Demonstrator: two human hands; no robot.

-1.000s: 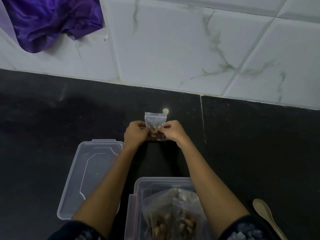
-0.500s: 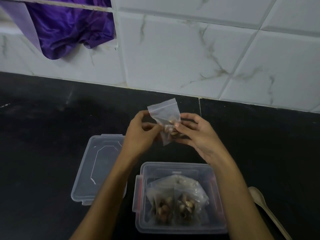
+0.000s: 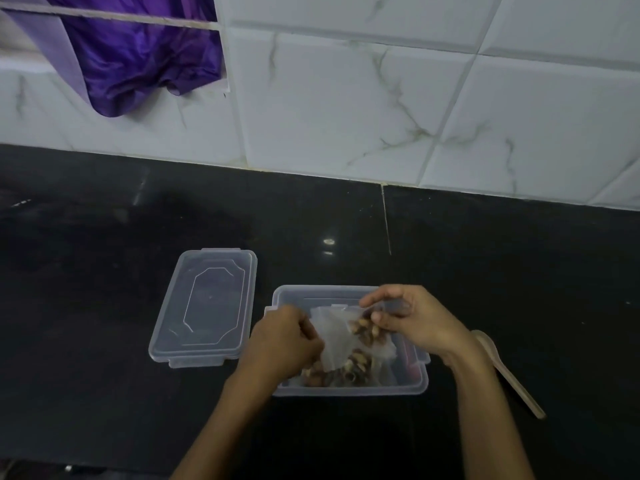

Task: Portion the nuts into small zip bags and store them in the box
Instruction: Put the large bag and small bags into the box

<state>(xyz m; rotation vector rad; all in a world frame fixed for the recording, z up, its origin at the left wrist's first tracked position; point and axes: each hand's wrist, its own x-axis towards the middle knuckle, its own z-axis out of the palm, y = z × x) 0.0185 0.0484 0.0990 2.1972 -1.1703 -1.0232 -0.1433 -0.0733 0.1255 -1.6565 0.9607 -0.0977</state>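
We list two hands: left hand (image 3: 285, 341) and right hand (image 3: 415, 322), both pinching one small clear zip bag of brown nuts (image 3: 349, 332) over one clear rectangular plastic box (image 3: 353, 389). Left: one clear flat lid (image 3: 207, 306). Right: one wooden spoon (image 3: 502, 368).

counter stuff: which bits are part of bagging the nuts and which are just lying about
In use: small clear zip bag of nuts, clear plastic box, left hand, right hand.

Lying about: clear plastic lid, wooden spoon, purple cloth.
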